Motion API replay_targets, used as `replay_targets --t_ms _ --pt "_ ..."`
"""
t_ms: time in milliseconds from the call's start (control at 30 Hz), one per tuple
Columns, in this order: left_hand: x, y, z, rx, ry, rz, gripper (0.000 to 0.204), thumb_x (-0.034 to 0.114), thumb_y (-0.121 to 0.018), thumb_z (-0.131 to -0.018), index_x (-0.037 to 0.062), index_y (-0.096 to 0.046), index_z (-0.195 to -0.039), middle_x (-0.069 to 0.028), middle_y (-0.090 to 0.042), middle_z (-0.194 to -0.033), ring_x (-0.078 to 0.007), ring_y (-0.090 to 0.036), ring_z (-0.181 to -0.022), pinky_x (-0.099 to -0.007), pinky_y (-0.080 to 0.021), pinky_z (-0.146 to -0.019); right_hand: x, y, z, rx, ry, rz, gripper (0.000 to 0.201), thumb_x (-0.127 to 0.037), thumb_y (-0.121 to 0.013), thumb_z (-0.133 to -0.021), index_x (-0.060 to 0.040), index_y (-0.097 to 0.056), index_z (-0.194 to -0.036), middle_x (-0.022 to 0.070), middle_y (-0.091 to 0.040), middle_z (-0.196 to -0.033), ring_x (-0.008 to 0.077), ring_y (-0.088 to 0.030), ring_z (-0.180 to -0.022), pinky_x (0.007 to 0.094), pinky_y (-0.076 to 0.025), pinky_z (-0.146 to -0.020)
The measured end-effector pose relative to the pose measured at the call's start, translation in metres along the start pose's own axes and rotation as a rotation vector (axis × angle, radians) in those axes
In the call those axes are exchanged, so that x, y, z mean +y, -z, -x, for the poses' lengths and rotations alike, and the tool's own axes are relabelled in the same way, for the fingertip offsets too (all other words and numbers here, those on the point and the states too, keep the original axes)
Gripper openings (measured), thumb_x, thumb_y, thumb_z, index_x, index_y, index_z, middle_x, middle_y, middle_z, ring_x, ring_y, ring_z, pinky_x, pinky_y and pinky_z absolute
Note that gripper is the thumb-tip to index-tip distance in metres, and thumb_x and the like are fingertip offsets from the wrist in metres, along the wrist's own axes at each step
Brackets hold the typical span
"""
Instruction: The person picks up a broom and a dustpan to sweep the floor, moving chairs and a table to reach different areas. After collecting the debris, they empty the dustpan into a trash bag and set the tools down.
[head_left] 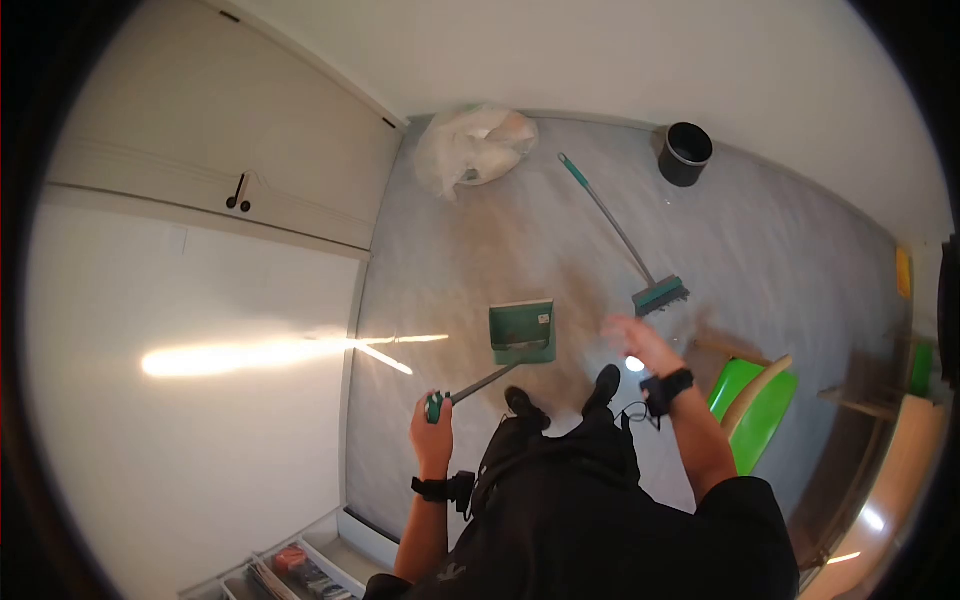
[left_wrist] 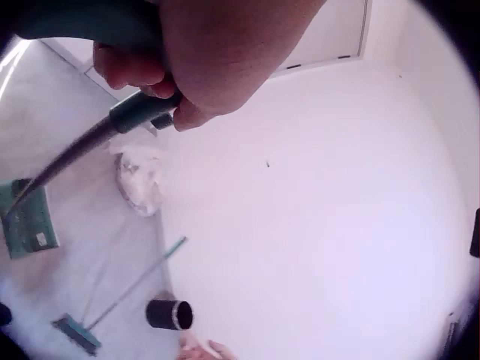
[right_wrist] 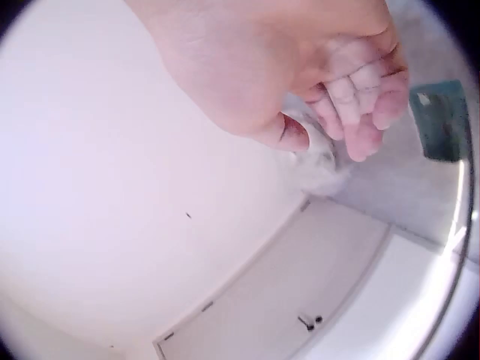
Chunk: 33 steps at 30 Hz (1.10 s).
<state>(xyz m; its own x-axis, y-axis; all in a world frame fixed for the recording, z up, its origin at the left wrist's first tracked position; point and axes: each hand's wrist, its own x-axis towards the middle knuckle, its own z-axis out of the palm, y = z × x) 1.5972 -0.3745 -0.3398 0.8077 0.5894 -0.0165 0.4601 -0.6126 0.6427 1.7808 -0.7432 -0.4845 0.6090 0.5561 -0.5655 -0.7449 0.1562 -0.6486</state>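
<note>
My left hand (head_left: 432, 440) grips the end of the long handle of a green dustpan (head_left: 538, 354). The pan is in front of my feet, and its grey handle slants back to my hand. In the left wrist view, my fingers (left_wrist: 135, 69) wrap around the green grip. My right hand (head_left: 642, 343) is held out in front of me with nothing in it, its fingers (right_wrist: 360, 90) loosely bent in the right wrist view. Beyond that hand, a broom (head_left: 660, 294) with a green head and grey handle lies on the floor.
A clear plastic bag (head_left: 478, 150) with pale contents sits by the far wall. To its right stands a black bin (head_left: 685, 160). A green chair (head_left: 765, 415) is at my right, and a white cabinet (head_left: 230, 140) lines the left.
</note>
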Motion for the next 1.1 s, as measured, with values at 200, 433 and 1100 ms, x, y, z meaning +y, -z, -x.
replay_targets --t_ms 200,433,1100 --pt "0.054 0.008 -0.008 -0.156 0.276 0.336 0.045 0.024 -0.062 -0.092 0.0019 -0.051 -0.130 -0.0041 -0.060 -0.082 -0.0092 -0.053 -0.064 -0.0248 -0.046 -0.052 0.035 -0.128 -0.003 -0.424 -0.594 -0.203 0.066 -0.051 -0.040 -0.098 -0.0004 -0.036 -0.139 0.0165 -0.052 -0.134 0.0269 -0.056 -0.114 0.0393 -0.046 -0.092" --pt "0.040 -0.015 -0.008 -0.278 0.059 0.624 0.045 0.017 -0.055 -0.096 0.0046 -0.043 -0.138 -0.0030 -0.057 -0.089 -0.0058 -0.050 -0.063 -0.0216 -0.044 -0.053 0.053 -0.192 -0.083 -0.441 -0.584 -0.764 0.085 -0.050 -0.049 -0.093 0.0202 -0.026 -0.135 0.0303 -0.048 -0.130 0.0377 -0.047 -0.125 0.0494 -0.032 -0.111" --pt "-0.059 -0.056 -0.429 -1.019 -0.086 0.239 0.051 0.021 -0.055 -0.094 0.0016 -0.038 -0.138 -0.0148 -0.060 -0.110 -0.0228 -0.061 -0.101 -0.0348 -0.048 -0.088 0.005 -0.196 -0.307 0.270 -0.172 -1.289 0.026 -0.010 -0.046 -0.094 -0.0082 -0.041 -0.069 -0.0025 -0.039 -0.059 0.0078 -0.040 -0.050 0.0198 -0.038 -0.045"
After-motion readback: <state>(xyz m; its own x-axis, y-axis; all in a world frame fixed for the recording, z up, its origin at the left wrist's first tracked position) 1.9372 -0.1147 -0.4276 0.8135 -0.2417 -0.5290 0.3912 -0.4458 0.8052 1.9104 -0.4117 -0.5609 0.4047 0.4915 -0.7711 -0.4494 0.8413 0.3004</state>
